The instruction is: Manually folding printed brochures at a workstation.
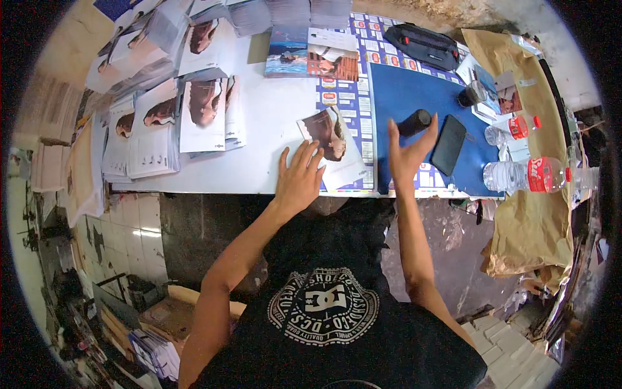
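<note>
My left hand (pixel 301 170) lies flat on the white tabletop, fingers stretched out. Its fingertips rest on the lower left edge of a printed booklet (pixel 335 139) that lies at a slant and shows a dark-haired figure. At the right, my right hand (pixel 409 155) has thumb and fingers spread wide. A short black cylinder (pixel 414 122) is between them, over the blue sheet; whether the fingers touch it cannot be made out. Just right of this hand, a black phone (pixel 448 145) lies face up or down, I cannot tell which.
Stacks of similar booklets (pixel 153 126) fill the table's left side, with more piles (pixel 249 14) behind. Two colourful prints (pixel 311 53) lie at the back. A black pouch (pixel 422 47), a dark round container (pixel 472 94) and clear bottles (pixel 526 175) stand along the right beside brown paper (pixel 528 236).
</note>
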A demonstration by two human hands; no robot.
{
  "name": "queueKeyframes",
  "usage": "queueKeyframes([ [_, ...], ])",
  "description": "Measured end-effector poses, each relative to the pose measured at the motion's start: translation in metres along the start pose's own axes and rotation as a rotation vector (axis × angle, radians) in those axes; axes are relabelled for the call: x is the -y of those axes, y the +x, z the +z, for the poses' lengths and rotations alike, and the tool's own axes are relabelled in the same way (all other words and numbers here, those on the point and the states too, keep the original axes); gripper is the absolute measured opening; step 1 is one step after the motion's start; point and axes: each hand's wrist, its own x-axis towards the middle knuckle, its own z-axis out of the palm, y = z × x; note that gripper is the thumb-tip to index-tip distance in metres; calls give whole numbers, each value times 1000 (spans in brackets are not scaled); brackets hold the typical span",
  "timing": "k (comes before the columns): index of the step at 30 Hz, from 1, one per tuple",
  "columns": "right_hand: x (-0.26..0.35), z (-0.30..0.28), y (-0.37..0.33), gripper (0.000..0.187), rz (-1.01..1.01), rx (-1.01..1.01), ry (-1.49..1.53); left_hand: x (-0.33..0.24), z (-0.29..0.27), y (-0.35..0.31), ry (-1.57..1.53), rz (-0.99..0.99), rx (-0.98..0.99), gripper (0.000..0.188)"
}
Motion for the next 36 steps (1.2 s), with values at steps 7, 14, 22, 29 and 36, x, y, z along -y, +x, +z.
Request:
queueKeyframes([
  [7,-30,15,13,56,148,575,417,5,3,-5,-9,-23,9,42],
  [14,14,-42,-13,55,-496,1166,178,3,-4,-4,-21,-38,-5,40],
  [22,39,33,-16,46,-549,795,42,6,1,-6,-34,-25,-22,39],
  [29,44,114,11,44,-644,694,91,0,0,-1,-41,-30,-16,40],
  [36,10,6,-19,35,-606,856,134,0,1,-3,-37,-31,-13,39],
])
